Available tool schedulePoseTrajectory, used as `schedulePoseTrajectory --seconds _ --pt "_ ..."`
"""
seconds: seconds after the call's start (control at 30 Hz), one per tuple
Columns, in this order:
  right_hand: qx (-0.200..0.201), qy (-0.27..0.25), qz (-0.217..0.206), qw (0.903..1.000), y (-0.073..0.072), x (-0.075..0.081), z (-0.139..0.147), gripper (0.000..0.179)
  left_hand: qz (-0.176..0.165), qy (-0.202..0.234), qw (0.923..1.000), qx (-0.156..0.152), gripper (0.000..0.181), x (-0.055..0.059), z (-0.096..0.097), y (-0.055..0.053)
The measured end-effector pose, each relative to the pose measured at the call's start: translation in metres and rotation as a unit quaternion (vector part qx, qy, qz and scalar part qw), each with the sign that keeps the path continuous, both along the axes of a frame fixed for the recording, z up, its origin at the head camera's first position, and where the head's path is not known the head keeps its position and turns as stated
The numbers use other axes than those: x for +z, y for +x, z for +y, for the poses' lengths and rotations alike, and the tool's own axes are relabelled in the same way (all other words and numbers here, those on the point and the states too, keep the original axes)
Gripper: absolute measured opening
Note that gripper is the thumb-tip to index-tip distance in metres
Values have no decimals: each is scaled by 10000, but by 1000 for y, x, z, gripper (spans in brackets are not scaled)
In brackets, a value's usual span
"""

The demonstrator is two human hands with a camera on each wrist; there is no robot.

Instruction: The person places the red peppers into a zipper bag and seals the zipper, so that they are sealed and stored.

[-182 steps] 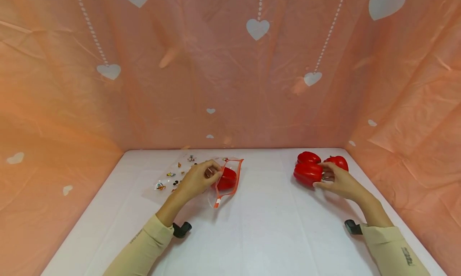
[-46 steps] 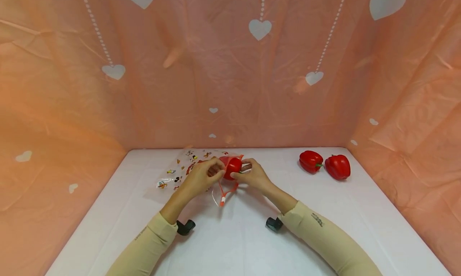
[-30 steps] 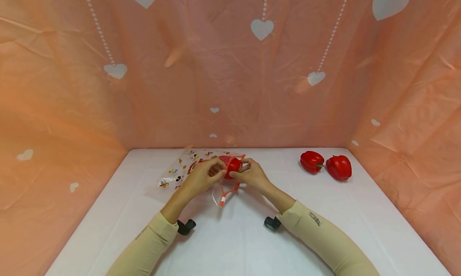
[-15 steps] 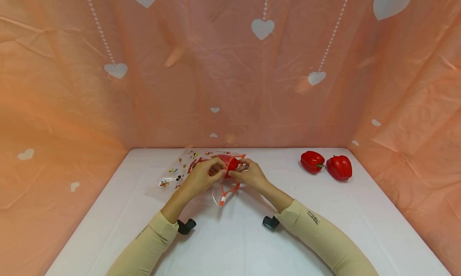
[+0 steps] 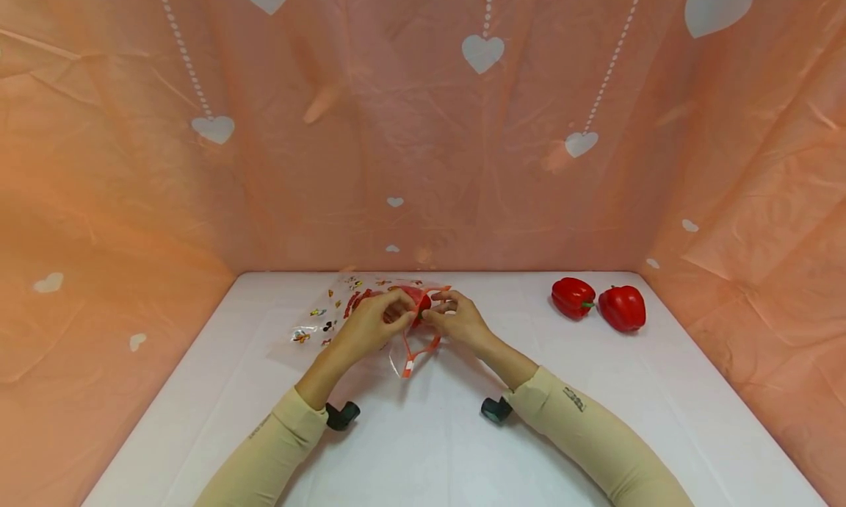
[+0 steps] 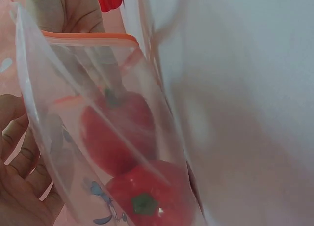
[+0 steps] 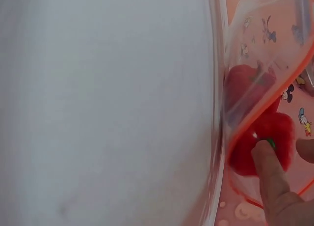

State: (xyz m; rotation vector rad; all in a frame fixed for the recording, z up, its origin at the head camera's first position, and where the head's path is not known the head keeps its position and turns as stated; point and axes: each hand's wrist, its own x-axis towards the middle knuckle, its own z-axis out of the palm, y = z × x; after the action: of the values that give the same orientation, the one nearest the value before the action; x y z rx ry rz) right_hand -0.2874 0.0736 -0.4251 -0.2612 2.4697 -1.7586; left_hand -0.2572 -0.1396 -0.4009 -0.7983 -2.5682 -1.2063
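Observation:
A clear zip bag (image 5: pixel 407 366) with an orange rim and printed cartoon figures lies on its side at the left middle of the table. My left hand (image 5: pixel 373 323) pinches the bag's edge at the mouth between thumb and fingers. A red bell pepper (image 7: pixel 284 125) sits just inside the mouth, its green stem facing out. My right hand (image 5: pixel 468 323) reaches to the opening; in the right wrist view one extended finger (image 7: pixel 272 179) touches this pepper beside the stem. Deeper in the bag lies a second red bell pepper (image 6: pixel 169 186), seen through the plastic.
Two more red bell peppers, one (image 5: pixel 570 297) with its green stem showing and another (image 5: pixel 623 308) beside it, rest at the table's back right. Black wrist cameras (image 5: pixel 342 416) sit below both wrists. Orange curtains (image 5: pixel 423 162) with white hearts enclose the white table (image 5: pixel 423 448).
Earlier my right hand gripped a pepper among those at the right, then brought it to the bag. The pepper has slid leftward into the mouth, and my right fingers no longer grip it.

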Motion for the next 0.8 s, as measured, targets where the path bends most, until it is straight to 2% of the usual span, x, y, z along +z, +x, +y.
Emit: schedulePoseTrajectory --seconds 0.2,0.37,0.63,0.8 --pt "197 -12 13 9998 0 -3 4 42 22 -11 10000 19 6 -1 -1 0" --pt "335 -1 44 9994 4 -1 12 38 -98 -111 9999 79 7 0 -1 0" --pt "516 169 380 9978 11 6 32 36 -145 -107 9998 84 8 -2 0 -1" --pt "561 445 541 9960 13 8 46 40 -181 -100 9997 87 9 -2 0 -1"
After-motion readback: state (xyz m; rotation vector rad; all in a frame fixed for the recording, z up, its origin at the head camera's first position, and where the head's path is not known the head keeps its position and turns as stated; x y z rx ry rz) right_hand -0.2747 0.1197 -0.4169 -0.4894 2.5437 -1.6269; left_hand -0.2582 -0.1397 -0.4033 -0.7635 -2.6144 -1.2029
